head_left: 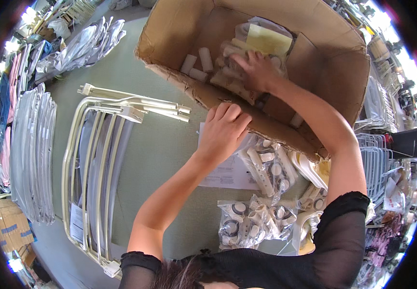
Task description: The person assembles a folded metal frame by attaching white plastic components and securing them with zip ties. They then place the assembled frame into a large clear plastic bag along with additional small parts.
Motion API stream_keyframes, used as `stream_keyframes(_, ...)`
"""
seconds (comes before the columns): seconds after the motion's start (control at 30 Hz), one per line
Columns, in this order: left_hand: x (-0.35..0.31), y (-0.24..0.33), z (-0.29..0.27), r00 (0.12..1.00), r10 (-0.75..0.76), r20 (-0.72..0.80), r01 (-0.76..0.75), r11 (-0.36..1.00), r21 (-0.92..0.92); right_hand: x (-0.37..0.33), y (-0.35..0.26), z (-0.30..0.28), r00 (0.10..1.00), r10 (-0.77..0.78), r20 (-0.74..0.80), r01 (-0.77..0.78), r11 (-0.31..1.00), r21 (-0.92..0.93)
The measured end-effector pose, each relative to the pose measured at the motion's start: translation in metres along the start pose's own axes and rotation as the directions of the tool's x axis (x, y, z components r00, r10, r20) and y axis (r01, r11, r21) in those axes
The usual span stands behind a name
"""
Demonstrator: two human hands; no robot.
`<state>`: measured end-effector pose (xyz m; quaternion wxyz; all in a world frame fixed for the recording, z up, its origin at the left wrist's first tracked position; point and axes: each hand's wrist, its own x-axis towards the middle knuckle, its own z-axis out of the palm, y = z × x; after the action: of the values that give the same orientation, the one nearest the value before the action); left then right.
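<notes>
A large open cardboard box [170, 33] is at the upper middle, tilted toward me. My left hand [225, 127] is closed over its near edge, fingers hooked over the rim. Inside the box, my right hand [261, 72] grips a clear plastic bag of parts [230, 72], though the fingertips are partly blurred. Beside that bag lies a pale yellow sheet or pad [270, 39], on more plastic-wrapped pieces. Several short white tubes [205, 59] lie loose in the box's left corner.
Cream metal tube frames [69, 159] with grey fabric lie on the green table [155, 159] at left. Stacked grey plastic-wrapped pieces [32, 154] are farther left. Bags of white fittings [254, 221] and a printed sheet [230, 173] lie before the box; wire racks [374, 151] stand at right.
</notes>
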<state>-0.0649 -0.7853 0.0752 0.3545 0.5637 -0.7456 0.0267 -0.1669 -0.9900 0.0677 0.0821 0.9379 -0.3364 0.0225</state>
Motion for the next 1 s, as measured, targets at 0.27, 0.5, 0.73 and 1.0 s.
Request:
stream_keyframes(0.27,-0.009,-0.001,0.005,1.000,0.013,-0.025,-0.013,1.000,-0.007,0.073,0.019,-0.038,0.890,-0.040,-0.454,-0.071,0.972,-0.225)
stream_keyframes(0.5,0.006,-0.006,0.009,0.995,0.015,-0.099,-0.018,0.999,-0.036,0.117,-0.053,0.068,0.880,-0.469,-0.079,0.457,0.880,-0.132)
stream_keyframes(0.73,0.007,-0.019,0.005,0.994,0.042,-0.096,-0.045,0.999,-0.024,0.144,-0.065,0.070,0.936,-0.319,0.148,0.350,0.883,-0.312)
stream_keyframes(1.0,0.016,-0.017,0.005,0.989,0.075,-0.131,-0.075,0.997,0.001,0.122,-0.022,0.041,0.907,-0.383,0.174,0.420,0.813,-0.403)
